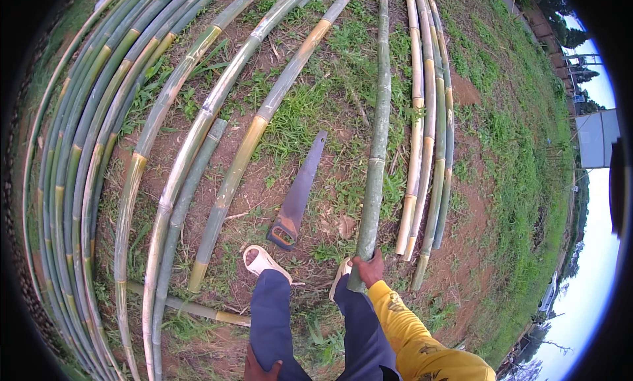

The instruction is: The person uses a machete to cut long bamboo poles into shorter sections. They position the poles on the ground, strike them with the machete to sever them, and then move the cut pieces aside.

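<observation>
Underfoot, long green bamboo pole

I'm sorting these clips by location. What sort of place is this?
Probably an outdoor yard for working bamboo: long bamboo poles lie in rows on patchy grass, a hand saw lies between them, and the right hand grips one pole.

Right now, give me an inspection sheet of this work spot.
Surface: ground of red soil with patchy grass.
Job's things: one green bamboo pole, its near end gripped; a handsaw lying flat on the soil to its left.
Clutter: long bamboo poles laid side by side at left, a smaller bundle at right, one short pole lying crosswise.
Hands: right hand closed round the pole's end; left hand resting on the left thigh.
Cables: nothing seen.
Surroundings: grassy slope, a grey building, trees, sky.
</observation>
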Action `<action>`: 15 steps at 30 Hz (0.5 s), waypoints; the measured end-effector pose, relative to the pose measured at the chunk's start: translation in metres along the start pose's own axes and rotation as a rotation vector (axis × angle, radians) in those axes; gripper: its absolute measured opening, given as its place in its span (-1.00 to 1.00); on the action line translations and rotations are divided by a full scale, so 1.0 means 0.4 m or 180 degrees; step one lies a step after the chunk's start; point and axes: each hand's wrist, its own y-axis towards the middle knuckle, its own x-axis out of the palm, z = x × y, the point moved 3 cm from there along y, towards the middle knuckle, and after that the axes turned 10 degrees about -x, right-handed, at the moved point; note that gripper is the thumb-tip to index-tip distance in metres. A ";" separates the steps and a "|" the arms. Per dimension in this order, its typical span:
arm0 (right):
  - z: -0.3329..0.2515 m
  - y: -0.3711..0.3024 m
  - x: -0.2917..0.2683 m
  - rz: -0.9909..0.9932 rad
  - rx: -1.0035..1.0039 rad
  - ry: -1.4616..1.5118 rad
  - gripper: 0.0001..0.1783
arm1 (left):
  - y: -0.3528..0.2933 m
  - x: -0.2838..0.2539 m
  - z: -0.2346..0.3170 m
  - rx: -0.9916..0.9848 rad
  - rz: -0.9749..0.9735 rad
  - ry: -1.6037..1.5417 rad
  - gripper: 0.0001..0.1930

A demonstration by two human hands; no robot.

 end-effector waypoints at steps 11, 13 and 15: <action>0.504 0.362 -0.259 0.0084 0.0101 -0.1099 -0.08 | -0.059 0.086 0.050 -0.0001 0.0198 0.0886 0.16; 0.534 0.365 -0.250 0.0062 0.0070 -0.1350 0.10 | -0.047 0.075 0.090 -0.0213 0.0144 0.1211 0.16; 0.487 0.364 -0.201 0.0109 -0.0132 -0.1616 0.15 | -0.030 0.066 0.090 -0.0171 0.0069 0.1044 0.15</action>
